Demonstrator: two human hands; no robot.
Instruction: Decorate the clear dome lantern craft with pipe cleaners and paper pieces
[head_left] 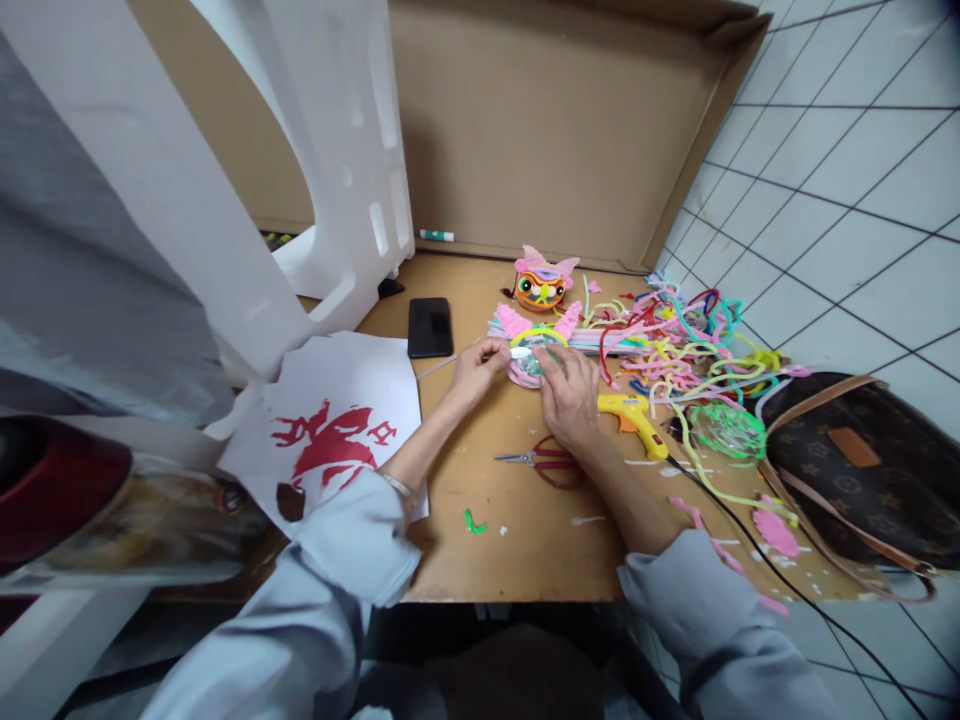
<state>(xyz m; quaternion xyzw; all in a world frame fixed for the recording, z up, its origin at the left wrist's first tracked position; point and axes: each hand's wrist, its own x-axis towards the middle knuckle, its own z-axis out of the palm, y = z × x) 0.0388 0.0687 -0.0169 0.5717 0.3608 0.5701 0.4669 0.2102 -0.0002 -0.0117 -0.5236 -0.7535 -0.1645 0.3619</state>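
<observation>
A round pipe-cleaner animal face with pink ears, a yellow band and a green middle lies on the table in front of me. My left hand is closed in a pinch at its left side, on a thin white pipe cleaner whose tail sticks out to the left. A white oval piece shows between my hands, against the face. My right hand bends over the face's right side, its fingertips gripping there and partly hiding it. Below that hand lie red-handled scissors.
A finished orange animal face stands behind. Rightward are a pipe-cleaner heap, a yellow glue gun with a black cord, and a brown bag. On the left are a black phone and paper with a red figure.
</observation>
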